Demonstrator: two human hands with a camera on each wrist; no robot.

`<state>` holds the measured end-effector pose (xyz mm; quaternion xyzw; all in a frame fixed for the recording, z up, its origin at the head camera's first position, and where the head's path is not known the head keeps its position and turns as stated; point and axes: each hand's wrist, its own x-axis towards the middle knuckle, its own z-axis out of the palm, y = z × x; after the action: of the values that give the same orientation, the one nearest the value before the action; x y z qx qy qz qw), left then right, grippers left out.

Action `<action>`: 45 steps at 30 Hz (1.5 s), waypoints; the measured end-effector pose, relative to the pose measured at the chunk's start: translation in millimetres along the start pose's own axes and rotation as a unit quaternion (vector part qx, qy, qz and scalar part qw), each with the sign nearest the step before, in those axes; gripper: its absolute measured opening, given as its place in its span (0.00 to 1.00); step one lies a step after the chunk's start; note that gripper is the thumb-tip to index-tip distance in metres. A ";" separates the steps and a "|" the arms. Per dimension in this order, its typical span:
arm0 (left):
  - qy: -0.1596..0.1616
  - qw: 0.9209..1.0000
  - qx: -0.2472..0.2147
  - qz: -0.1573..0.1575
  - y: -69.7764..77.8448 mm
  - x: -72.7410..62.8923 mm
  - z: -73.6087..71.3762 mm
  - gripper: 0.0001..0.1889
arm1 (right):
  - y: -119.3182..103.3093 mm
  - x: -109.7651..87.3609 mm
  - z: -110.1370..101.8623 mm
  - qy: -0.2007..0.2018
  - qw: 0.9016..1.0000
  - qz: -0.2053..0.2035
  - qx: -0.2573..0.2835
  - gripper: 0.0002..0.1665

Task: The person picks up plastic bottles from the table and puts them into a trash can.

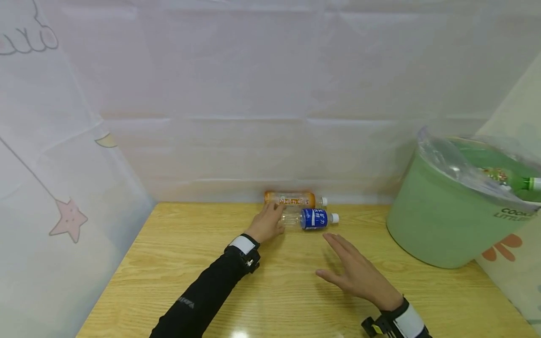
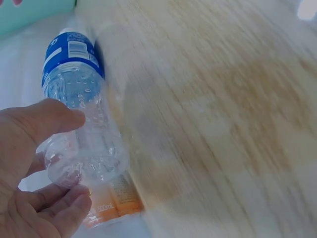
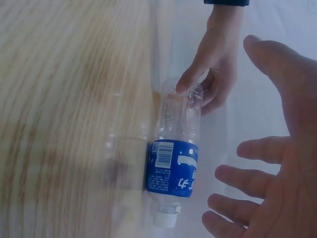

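A clear plastic bottle with a blue label (image 1: 314, 218) and white cap lies on its side on the wooden table (image 1: 190, 272). My left hand (image 1: 267, 223) grips its base end, with the thumb along one side and curled fingers round the other, as the left wrist view shows. Just behind it, along the wall, lies a second bottle with an orange label (image 1: 296, 199). To the right and nearer me, my right hand (image 1: 359, 272) hovers with fingers spread and nothing in it. In the right wrist view its fingers (image 3: 247, 181) stand apart from the blue-labelled bottle (image 3: 173, 168).
A light green bin (image 1: 444, 220) lined with a clear plastic bag (image 1: 460, 173) stands at the right of the table. Inside it a green bottle (image 1: 513, 180) shows near the rim. A white covering (image 1: 236, 117) hangs behind the table's back edge.
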<state>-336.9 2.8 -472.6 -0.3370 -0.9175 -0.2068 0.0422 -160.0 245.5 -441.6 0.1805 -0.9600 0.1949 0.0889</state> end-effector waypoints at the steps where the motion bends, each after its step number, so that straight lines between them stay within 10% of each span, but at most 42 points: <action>1: -0.001 1.000 0.000 0.001 -0.2 -1.0 -1.0 0.32 | -0.1 0.0 -0.4 -0.001 1.000 0.001 0.000 0.56; 19: 0.034 0.997 0.003 0.074 9.2 -22.3 -40.8 0.33 | 0.1 -0.4 -25.7 0.015 1.000 0.004 -0.009 0.56; 33: 0.124 0.973 0.008 0.193 54.0 -42.0 -75.8 0.34 | 4.8 7.9 -62.2 0.106 0.992 -0.058 -0.038 0.60; 45: 0.144 0.960 -0.026 0.239 88.5 -55.1 -76.9 0.32 | 2.8 12.1 -68.0 0.114 0.990 -0.065 -0.057 0.64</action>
<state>-243.0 -0.9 -383.4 -0.5141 -0.7888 -0.2609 0.2130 -165.3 271.8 -378.0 0.2138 -0.9392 0.1534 0.2206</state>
